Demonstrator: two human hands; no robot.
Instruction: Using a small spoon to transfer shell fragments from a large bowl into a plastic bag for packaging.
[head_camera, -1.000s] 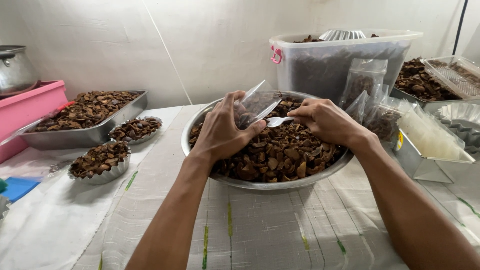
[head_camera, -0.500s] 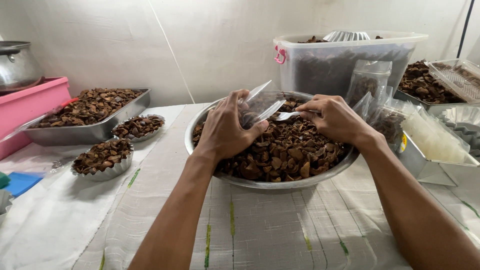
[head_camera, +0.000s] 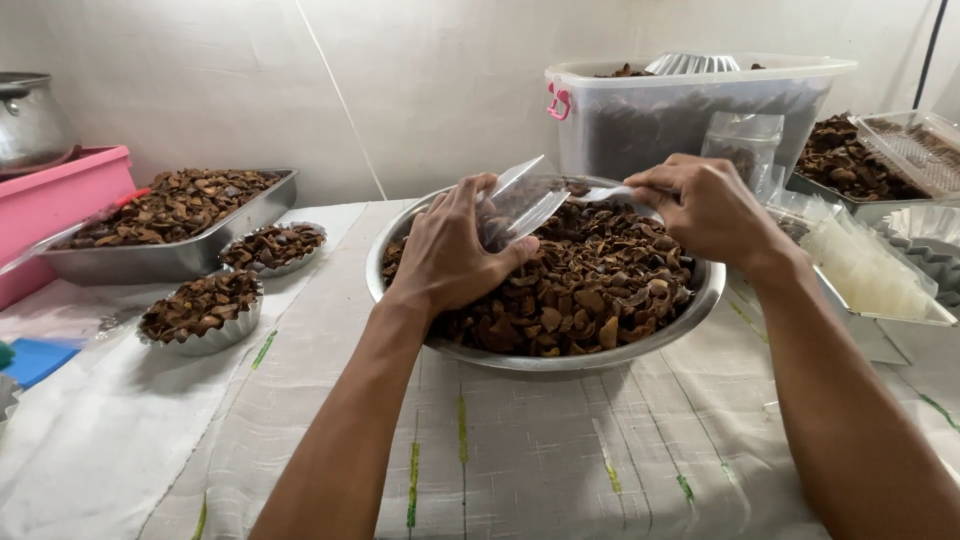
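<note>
A wide metal bowl (head_camera: 690, 305) heaped with brown chips (head_camera: 590, 290) stands on the cloth-covered table in front of me. My left hand (head_camera: 450, 255) holds a small clear plastic bag (head_camera: 520, 205) open above the chips. My right hand (head_camera: 705, 205) grips a white plastic spoon (head_camera: 600, 193) whose tip points into the mouth of the bag. Both hands hover over the middle of the bowl.
A metal tray (head_camera: 170, 255) of chips and two small foil cups (head_camera: 205, 315) of chips sit at the left, by a pink box (head_camera: 55, 205) and a pot (head_camera: 30, 120). A large clear tub (head_camera: 690, 110), a chip tray (head_camera: 850, 165) and stacked clear bags (head_camera: 865, 270) stand at the right.
Both hands have stayed over the bowl; the spoon has lifted slightly and now points into the bag's mouth.
</note>
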